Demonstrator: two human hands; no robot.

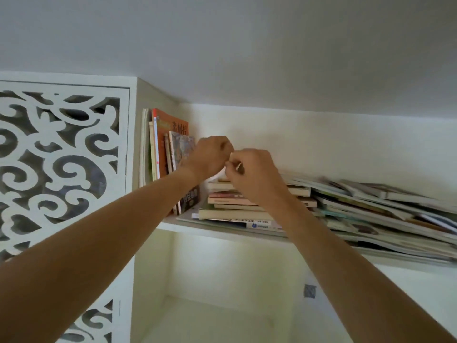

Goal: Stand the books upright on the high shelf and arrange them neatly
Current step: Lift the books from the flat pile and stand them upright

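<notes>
On the high shelf (222, 229), several books stand upright at the left end, among them a tall orange book (170, 125) and a patterned grey one (184, 149). To their right lies a flat stack of books (232, 206). Both my hands are raised just above this stack, close together with fingers curled. My left hand (210, 154) and my right hand (252, 169) pinch a thin white book (221, 173) between them. Only slivers of it show. My left forearm crosses in front of the lower part of the upright books.
A long slumped pile of magazines and thin books (376, 209) fills the shelf to the right. A white carved lattice panel (61, 154) closes the cabinet on the left. Below the shelf is an open white compartment (222, 293).
</notes>
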